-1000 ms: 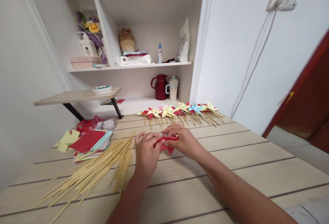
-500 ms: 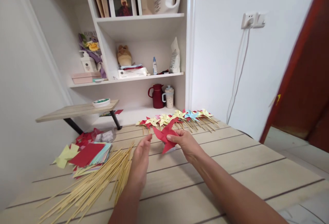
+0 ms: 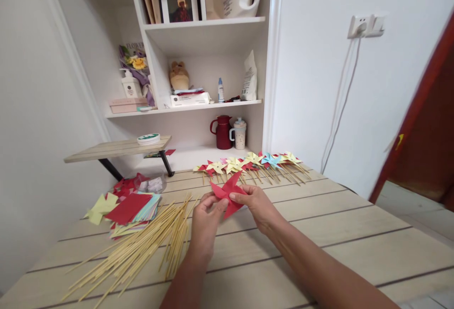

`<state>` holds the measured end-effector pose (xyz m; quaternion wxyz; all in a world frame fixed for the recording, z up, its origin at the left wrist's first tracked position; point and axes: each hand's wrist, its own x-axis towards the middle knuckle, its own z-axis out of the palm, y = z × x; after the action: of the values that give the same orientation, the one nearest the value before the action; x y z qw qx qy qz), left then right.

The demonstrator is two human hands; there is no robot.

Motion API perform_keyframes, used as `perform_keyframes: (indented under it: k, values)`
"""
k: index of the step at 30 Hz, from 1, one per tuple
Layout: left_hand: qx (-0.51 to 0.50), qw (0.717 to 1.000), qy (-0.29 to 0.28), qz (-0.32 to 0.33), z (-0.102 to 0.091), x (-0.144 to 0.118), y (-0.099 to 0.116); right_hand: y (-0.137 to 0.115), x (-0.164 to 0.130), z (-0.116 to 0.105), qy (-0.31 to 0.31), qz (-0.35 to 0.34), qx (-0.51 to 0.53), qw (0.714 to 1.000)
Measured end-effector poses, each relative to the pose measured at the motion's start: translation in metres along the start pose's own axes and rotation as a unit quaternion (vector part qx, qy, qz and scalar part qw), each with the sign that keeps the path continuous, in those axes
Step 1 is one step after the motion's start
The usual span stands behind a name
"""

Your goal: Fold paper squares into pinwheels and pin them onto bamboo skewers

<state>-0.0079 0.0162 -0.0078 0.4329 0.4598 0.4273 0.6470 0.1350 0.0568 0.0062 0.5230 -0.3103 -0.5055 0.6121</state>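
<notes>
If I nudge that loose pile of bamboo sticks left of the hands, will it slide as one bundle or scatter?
The bamboo sticks would likely scatter: they lie fanned out and unbound on the table. Being thin and round-looking, single sticks may roll across the smooth planks. They look stiff and light, so picking up one end should lift the whole stick without sagging.

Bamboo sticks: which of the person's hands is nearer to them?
Left. The left hand is just right of the sticks; the right hand is farther right, both holding the red pinwheel.
</notes>
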Motion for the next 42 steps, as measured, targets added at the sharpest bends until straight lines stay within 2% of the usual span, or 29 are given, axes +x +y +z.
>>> perform_keyframes:
  k: [6, 12, 16, 21, 30, 42]
  values:
    - [0.037, 0.999, 0.0, 0.007, -0.001, -0.001, -0.001, 0.003, 0.001, -0.002, 0.005, 0.006, -0.006, 1.0]
    - [0.061, 0.998, 0.028, 0.011, -0.005, 0.003, -0.008, 0.007, 0.002, -0.002, -0.01, 0.018, 0.015, 1.0]
    - [0.014, 0.998, 0.053, 0.002, -0.002, 0.002, -0.004, 0.009, 0.003, -0.002, -0.001, 0.018, 0.03, 0.999]
    - [-0.065, 0.998, 0.011, -0.011, 0.007, -0.004, 0.008, 0.009, 0.001, 0.0, -0.003, 0.02, 0.034, 0.999]
    - [-0.09, 0.995, 0.009, -0.047, 0.01, -0.007, 0.008, 0.007, -0.004, 0.006, -0.012, 0.024, 0.05, 0.998]
    - [-0.086, 0.994, 0.033, -0.06, 0.007, -0.008, 0.009, 0.002, -0.01, 0.012, -0.01, 0.043, 0.042, 0.998]
